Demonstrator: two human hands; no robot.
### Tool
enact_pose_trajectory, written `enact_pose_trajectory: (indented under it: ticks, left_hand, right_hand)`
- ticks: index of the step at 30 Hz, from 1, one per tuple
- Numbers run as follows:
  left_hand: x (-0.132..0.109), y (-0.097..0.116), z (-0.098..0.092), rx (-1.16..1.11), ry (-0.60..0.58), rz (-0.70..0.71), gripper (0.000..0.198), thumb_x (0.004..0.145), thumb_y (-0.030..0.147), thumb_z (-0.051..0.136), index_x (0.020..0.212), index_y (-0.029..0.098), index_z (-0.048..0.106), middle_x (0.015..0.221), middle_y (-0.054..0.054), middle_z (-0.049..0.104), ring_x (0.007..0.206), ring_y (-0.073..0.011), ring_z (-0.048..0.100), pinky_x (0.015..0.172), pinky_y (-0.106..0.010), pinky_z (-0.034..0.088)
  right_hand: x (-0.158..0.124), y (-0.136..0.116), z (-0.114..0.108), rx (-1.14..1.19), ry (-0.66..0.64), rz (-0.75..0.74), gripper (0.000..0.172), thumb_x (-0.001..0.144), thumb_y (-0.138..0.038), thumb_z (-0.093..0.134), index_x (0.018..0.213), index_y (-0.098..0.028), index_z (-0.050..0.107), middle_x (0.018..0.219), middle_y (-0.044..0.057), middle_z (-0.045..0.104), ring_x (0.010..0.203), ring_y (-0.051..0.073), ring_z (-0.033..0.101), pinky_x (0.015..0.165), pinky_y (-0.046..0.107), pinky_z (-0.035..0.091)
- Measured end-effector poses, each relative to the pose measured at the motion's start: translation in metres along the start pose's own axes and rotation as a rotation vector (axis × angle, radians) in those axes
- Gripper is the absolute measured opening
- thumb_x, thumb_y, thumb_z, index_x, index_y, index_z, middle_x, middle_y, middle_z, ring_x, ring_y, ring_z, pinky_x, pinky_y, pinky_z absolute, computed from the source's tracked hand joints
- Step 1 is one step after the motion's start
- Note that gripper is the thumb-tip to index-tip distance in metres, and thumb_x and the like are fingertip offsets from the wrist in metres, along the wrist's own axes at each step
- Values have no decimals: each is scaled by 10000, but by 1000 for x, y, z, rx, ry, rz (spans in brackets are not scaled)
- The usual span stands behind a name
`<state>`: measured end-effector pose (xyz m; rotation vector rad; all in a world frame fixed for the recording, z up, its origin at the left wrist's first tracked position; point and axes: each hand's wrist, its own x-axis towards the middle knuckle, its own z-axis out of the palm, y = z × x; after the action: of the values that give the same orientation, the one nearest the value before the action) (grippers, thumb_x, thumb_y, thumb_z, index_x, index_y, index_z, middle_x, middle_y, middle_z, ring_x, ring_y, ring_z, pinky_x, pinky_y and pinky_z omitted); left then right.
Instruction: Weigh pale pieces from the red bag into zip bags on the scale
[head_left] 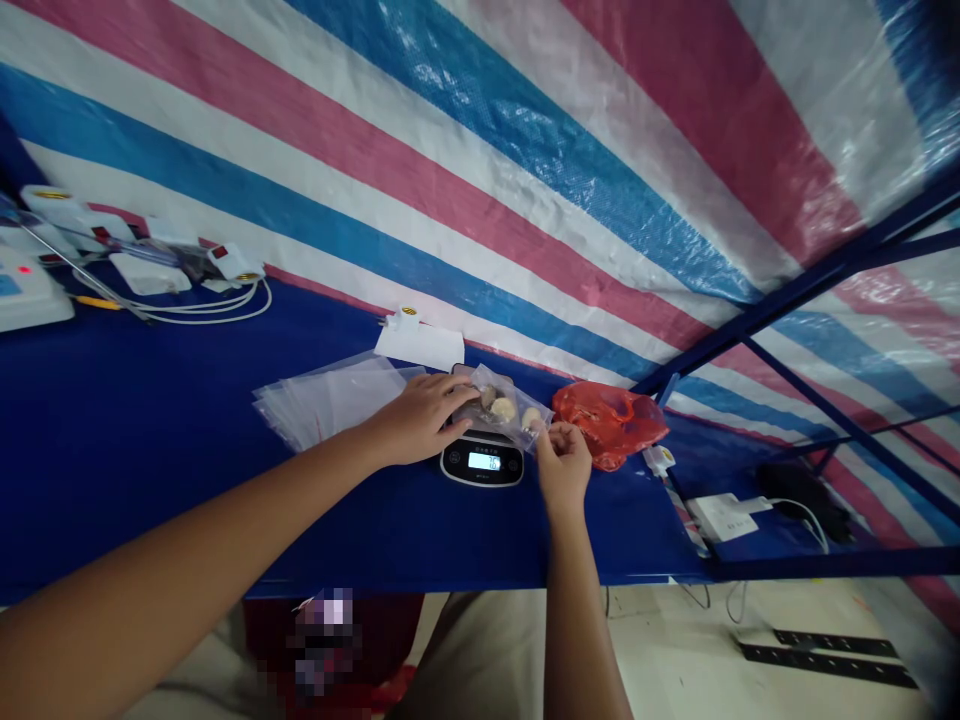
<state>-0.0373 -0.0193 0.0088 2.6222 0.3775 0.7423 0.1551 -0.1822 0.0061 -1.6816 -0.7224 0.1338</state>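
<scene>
Blue cloth covers the table [150, 440], where a small clear bag [504, 408] with pale lumps is kept on a digital scale [481, 461]. It is pinched by the left hand [420, 418] and right hand [564, 462]; if tilted, the lumps could spill.

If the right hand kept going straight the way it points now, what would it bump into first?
Most likely the clear bag of pale lumps on the scale; the right hand is already at its near corner. Depth is hard to judge here.
</scene>
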Motion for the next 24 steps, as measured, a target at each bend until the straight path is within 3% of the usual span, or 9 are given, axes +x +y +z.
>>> enact_pose_trajectory:
  ticks: [3,6,9,12,15,19,21,24]
  left_hand:
    - [0,-2,0,9,1,-11,438,1011,410,422,1393,228,536,1505,-138,502,1379,-332,479,1125,-565,378]
    - [1,-3,-3,16,26,-33,439,1007,411,433,1398,234,526,1536,-135,472,1404,-333,453,1141,-569,365]
    - [3,-3,-10,12,90,-34,436,1002,394,442,1396,223,512,1496,-136,510,1379,-307,477,1134,-520,389]
    - [5,-4,-21,11,232,-77,357,990,374,447,1269,183,562,1304,-138,624,1229,-270,572,1025,-430,466]
    - [7,-6,-32,20,388,-197,222,951,381,491,977,186,594,948,-71,669,888,-202,623,792,-334,486]
    - [6,-5,-40,48,491,-287,336,884,424,567,666,211,425,585,31,456,555,-115,428,589,-288,351]
    - [6,-2,-42,63,536,-276,434,846,433,595,600,218,310,522,51,315,506,-101,325,547,-296,288]
    - [6,4,-43,53,607,-209,517,844,374,558,554,210,163,510,52,138,488,-95,186,519,-308,232]
  right_hand:
    - [3,-1,3,-72,-48,-9,432,775,-588,742,877,-182,638,713,14,661,597,147,560,570,265,455]
    - [-3,3,0,-191,-100,-26,437,877,-590,616,948,-172,721,650,9,647,589,163,577,597,280,466]
    - [-17,10,-10,-148,23,6,462,901,-601,571,960,-168,722,692,26,680,542,148,555,552,276,443]
    - [-29,19,-23,21,168,106,453,855,-614,618,920,-170,682,792,46,709,514,120,519,477,254,394]
    - [-34,26,-34,151,194,184,420,815,-591,654,869,-174,643,719,11,650,492,96,472,442,227,340]
    - [-33,31,-39,241,206,183,363,798,-526,663,903,-184,605,730,-13,603,533,95,488,480,226,375]
    - [-31,34,-39,202,229,151,344,793,-508,671,908,-198,576,720,-28,578,561,105,498,516,237,406]
    - [-33,35,-38,84,280,108,382,765,-488,725,747,-237,437,613,-79,431,526,97,413,508,241,378]
